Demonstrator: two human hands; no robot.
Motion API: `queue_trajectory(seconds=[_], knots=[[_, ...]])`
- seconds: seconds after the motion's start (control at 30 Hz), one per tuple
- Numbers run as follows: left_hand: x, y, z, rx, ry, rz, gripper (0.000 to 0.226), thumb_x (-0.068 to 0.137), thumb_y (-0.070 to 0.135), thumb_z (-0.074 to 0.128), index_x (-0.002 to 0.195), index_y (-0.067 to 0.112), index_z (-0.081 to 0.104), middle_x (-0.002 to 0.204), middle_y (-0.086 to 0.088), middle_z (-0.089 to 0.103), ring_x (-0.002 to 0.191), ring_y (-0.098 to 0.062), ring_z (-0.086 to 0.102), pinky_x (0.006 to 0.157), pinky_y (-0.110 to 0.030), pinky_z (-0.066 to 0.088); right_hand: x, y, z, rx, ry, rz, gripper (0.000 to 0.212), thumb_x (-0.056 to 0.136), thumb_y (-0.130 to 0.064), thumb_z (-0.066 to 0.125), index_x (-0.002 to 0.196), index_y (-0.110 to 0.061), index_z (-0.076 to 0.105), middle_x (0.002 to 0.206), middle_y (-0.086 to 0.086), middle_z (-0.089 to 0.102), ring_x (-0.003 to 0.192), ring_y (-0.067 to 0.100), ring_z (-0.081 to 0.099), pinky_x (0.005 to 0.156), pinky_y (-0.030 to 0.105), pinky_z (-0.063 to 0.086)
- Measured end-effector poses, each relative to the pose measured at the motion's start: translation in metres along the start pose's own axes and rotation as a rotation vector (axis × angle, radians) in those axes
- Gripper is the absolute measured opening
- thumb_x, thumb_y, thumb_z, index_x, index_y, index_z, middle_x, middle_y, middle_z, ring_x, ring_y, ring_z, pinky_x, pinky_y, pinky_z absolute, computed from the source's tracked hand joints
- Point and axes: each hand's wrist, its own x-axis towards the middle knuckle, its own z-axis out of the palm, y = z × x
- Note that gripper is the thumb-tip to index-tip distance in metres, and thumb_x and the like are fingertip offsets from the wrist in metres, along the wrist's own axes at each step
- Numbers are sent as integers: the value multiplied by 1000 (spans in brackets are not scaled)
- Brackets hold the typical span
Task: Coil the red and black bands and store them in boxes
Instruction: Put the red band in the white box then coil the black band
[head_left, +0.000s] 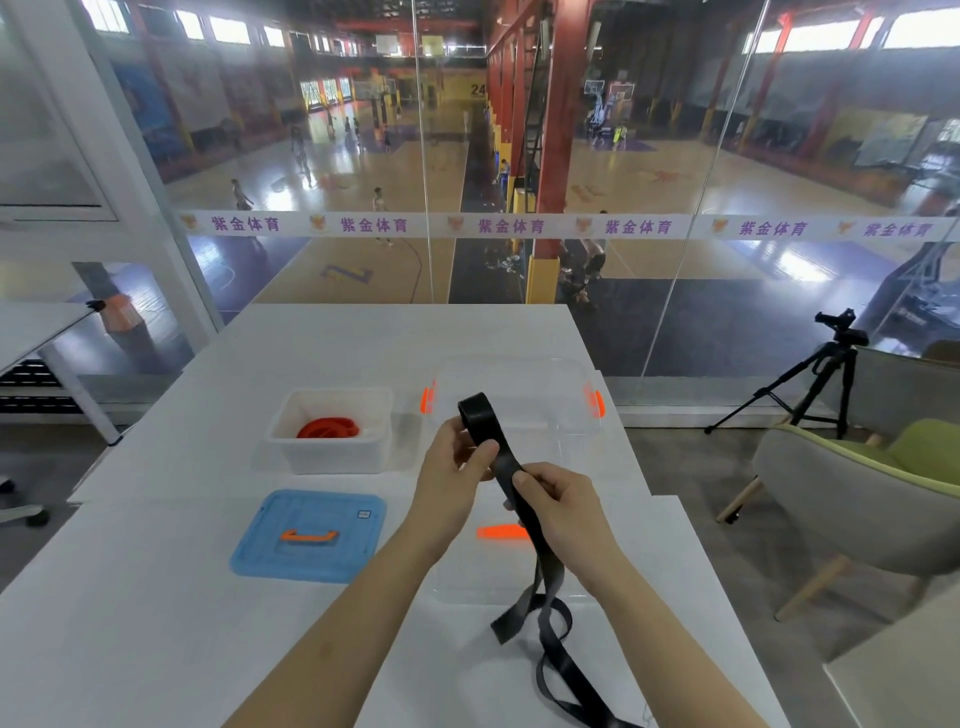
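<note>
Tail of the black band (544, 566) off the bottom edge

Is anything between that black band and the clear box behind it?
Nothing visible does. The left hand and right hand hold the black band just before the clear box, whose top looks open.

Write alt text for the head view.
Left hand and right hand grip a black band above a white table. A coiled red band lies in a white box, a blue lid nearer; a clear box stands behind the hands.

Coiled band (328, 429) in left box (332, 457); lid (260, 545) before it; right box (519, 371) beside; all on table (156, 649).
</note>
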Motion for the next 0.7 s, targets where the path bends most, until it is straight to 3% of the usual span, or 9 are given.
queue_trajectory(seconds=[0.1, 0.23, 0.33, 0.43, 0.5, 0.7], knots=[[-1, -1, 6, -219, -22, -91, 23, 108, 14, 44, 130, 21, 47, 119, -1, 74, 112, -18, 70, 98, -45, 57, -2, 2, 2, -28, -21, -13, 24, 106, -18, 56, 101, -19, 79, 82, 6, 78, 79, 25, 72, 62, 19, 56], [2, 5, 9, -557, -27, -180, 28, 108, 0, 37, 132, 12, 44, 118, -18, 73, 115, -32, 70, 93, -46, 56, -1, 6, 4, -71, -29, -19, 27, 107, -16, 54, 96, -19, 78, 81, 4, 78, 71, 17, 70, 62, 18, 54], [6, 11, 9, -697, -4, -218, 31, 107, -5, 36, 128, 13, 49, 108, -19, 68, 107, -32, 70, 94, -43, 55, -1, 10, 2, -58, -37, -21, 24, 106, -17, 54, 96, -18, 76, 83, 2, 78, 73, 15, 70, 68, 21, 55], [9, 16, 11, -751, -13, -221, 32, 107, -6, 35, 131, 10, 50, 98, -15, 62, 90, -27, 64, 93, -40, 55, -3, 16, 6, -13, -70, 2, 8, 101, -22, 64, 103, -26, 71, 87, -1, 76, 80, 19, 72, 77, 28, 59], [9, 19, 13, -759, -28, -204, 34, 106, -6, 34, 134, 9, 48, 94, -13, 59, 84, -24, 61, 95, -40, 54, -4, 21, 10, -82, -69, -16, 11, 96, -28, 72, 104, -33, 67, 84, -7, 71, 73, 9, 65, 72, 19, 53], [10, 23, 12, -684, -42, -155, 31, 107, -4, 35, 132, 8, 48, 96, -11, 61, 87, -23, 61, 97, -37, 52, -1, 17, 10, -160, -28, -76, 16, 100, -25, 67, 104, -39, 63, 90, 4, 72, 81, 17, 66, 68, 17, 52]])
